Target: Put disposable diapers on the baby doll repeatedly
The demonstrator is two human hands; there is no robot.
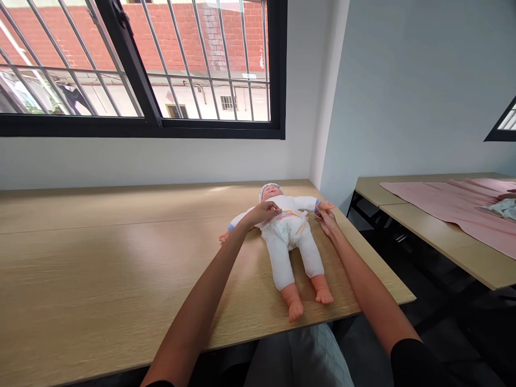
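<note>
A baby doll (280, 255) lies on its back on the wooden table, its feet toward me. It wears a white long-sleeved top with blue cuffs, a patterned cap (269, 186) and a white diaper (287, 230) around its hips. My left hand (264, 212) rests over the doll's belly just above the diaper's waistband, fingers extended and slightly bent. At the doll's arm on the right, my right hand (327, 222) has its fingers closed about the doll's hand (324, 205) by the blue cuff. Part of the belly is hidden under my left hand.
The wooden table (121, 279) stretches far to the left, against the wall under a barred window (209, 64). Its right edge lies close to my right arm. Across a gap, another table (447, 236) bears a pink cloth (451, 201) and some white fabric (503, 208), with part of another person's hand.
</note>
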